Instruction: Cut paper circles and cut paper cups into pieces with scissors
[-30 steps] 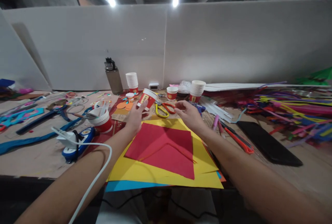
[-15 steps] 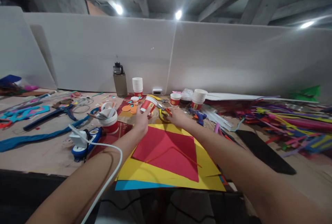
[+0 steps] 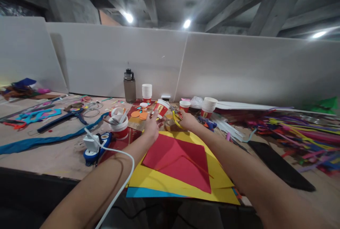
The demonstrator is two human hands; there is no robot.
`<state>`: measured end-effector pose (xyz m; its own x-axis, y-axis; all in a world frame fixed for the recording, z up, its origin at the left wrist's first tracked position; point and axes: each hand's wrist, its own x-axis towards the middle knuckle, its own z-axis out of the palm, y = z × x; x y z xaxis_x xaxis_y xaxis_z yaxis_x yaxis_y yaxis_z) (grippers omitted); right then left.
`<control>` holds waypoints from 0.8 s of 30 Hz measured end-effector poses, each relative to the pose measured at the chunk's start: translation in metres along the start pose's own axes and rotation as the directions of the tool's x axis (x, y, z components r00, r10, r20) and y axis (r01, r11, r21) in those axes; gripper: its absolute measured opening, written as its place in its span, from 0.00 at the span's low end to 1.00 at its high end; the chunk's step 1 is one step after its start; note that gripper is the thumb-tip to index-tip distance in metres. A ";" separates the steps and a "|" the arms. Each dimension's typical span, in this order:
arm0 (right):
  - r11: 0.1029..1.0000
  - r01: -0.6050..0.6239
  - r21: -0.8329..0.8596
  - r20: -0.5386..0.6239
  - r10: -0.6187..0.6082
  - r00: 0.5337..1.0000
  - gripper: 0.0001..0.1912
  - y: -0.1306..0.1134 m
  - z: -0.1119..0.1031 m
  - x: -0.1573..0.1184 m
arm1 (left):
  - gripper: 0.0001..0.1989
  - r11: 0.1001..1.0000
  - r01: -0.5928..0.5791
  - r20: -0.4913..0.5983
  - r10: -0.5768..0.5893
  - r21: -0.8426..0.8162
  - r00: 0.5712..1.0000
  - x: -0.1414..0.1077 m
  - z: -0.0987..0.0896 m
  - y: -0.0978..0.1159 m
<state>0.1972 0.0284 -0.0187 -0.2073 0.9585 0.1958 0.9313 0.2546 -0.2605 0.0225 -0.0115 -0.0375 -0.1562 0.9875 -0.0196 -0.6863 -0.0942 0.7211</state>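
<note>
My left hand [image 3: 152, 130] is wrapped around a red and white paper cup [image 3: 160, 109], which tilts to the right above the table. To the right, my right hand [image 3: 188, 121] is closed at the orange-red handles of a pair of scissors [image 3: 180, 114]; the fingers are partly hidden. Beside those fingers lies a yellow-handled tool [image 3: 176, 120]. Just behind my right hand stands another paper cup [image 3: 185, 106]. Orange paper pieces [image 3: 139, 115] lie left of the held cup. In front of both hands, a red sheet [image 3: 176, 160] rests on yellow sheets [image 3: 223, 176], with an orange pipe cleaner across it.
Stacked cups [image 3: 147, 92] and a bottle [image 3: 130, 86] stand at the back, with another cup stack [image 3: 209, 106] further right. Cups holding tools [image 3: 120, 130] and a blue power strip [image 3: 97, 151] with a white cable are on the left. Right are a blue glue gun [image 3: 210, 124] and many pipe cleaners [image 3: 305, 130].
The view has shifted, so the whole scene sits lower and further right. My left hand still holds the cup, and my right hand stays by the tools, slightly further back.
</note>
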 end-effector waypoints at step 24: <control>0.901 0.187 0.392 -0.210 -0.110 0.971 0.23 0.000 -0.027 -0.080 | 0.19 0.999 -0.042 0.060 0.041 0.019 0.997 -0.003 -0.001 0.003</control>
<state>0.2215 -0.0519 -0.0090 -0.2407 0.8762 0.4176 0.6825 0.4587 -0.5691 0.0205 -0.0146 -0.0362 -0.1411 0.9886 0.0520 -0.6658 -0.1336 0.7340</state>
